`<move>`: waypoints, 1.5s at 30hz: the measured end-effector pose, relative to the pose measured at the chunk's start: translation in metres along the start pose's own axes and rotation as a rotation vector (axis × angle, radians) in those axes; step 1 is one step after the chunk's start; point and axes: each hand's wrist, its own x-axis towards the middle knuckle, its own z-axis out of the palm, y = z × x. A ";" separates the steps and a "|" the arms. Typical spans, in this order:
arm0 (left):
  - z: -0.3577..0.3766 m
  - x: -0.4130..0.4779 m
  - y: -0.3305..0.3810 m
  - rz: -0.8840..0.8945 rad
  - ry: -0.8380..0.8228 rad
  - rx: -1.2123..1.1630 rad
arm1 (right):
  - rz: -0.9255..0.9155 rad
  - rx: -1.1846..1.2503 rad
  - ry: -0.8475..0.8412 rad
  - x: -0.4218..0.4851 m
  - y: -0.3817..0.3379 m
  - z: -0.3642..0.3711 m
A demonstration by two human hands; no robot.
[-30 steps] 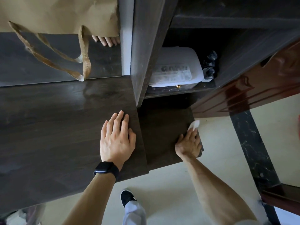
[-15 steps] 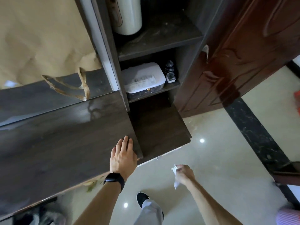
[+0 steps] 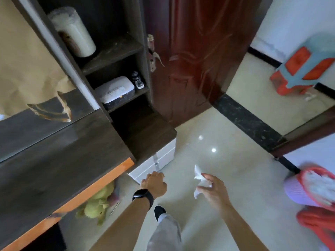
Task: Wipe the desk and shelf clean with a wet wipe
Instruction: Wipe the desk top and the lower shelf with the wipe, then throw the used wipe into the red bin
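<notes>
While the right hand (image 3: 213, 189) pinches the wet wipe (image 3: 199, 178), the curled left hand (image 3: 155, 183) hangs beside the desk (image 3: 54, 160).

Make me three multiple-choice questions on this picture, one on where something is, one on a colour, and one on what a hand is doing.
1. Where is the white cylinder?
A. on the upper shelf
B. on the floor
C. on the desk

2. What colour is the desk's front edge?
A. white
B. orange
C. green

3. What is the right hand doing?
A. pressing flat on the desk
B. holding the wet wipe in the air
C. gripping the door handle

Answers:
1. A, it stands in the compartment above the one with the white box.
2. B, an orange strip runs along the dark top.
3. B, the wet wipe is pinched in its fingers over the floor, clear of the desk.
</notes>
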 end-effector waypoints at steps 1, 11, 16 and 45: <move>0.005 -0.006 0.022 0.062 -0.013 0.027 | 0.005 0.015 0.059 -0.017 0.014 -0.016; 0.007 -0.051 0.245 0.732 -0.023 0.325 | 0.096 0.232 0.688 -0.148 0.097 -0.144; 0.004 -0.069 0.323 1.020 -0.019 0.480 | 0.181 0.390 0.968 -0.182 0.114 -0.169; 0.042 0.008 0.796 1.144 0.295 0.594 | 0.073 0.190 0.938 -0.035 0.270 -0.615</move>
